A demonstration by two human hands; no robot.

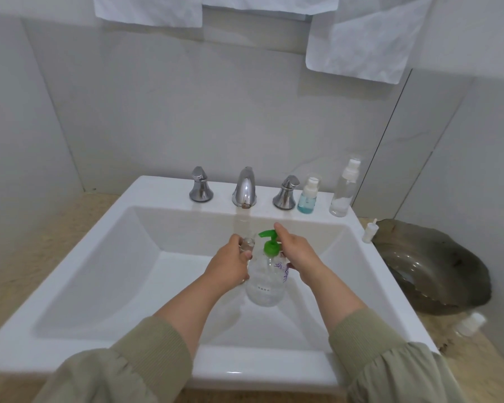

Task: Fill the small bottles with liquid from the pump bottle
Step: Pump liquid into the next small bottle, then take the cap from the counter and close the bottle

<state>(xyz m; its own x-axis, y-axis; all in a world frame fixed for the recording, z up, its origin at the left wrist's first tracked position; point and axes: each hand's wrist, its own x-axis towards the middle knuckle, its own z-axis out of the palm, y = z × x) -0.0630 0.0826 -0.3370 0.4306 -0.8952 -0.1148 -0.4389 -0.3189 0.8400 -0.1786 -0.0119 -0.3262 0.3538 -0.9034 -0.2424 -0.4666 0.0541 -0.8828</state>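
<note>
Over the white sink (105, 257) I hold a clear pump bottle (266, 282) with a green pump head (269, 242). My right hand (298, 254) grips the bottle's neck from the right, with a finger raised above the pump. My left hand (230, 263) grips a small clear open bottle (247, 245), whose mouth sits just under the green spout. On the sink's back rim stand a small bottle of blue liquid (307, 196) and a tall clear spray bottle (344, 189).
A chrome faucet (244, 187) with two handles stands at the back of the sink. A loose white pump cap (369, 231) lies at the sink's right rim. A dark glass dish (431, 266) and a white-capped bottle (470, 324) sit on the counter to the right.
</note>
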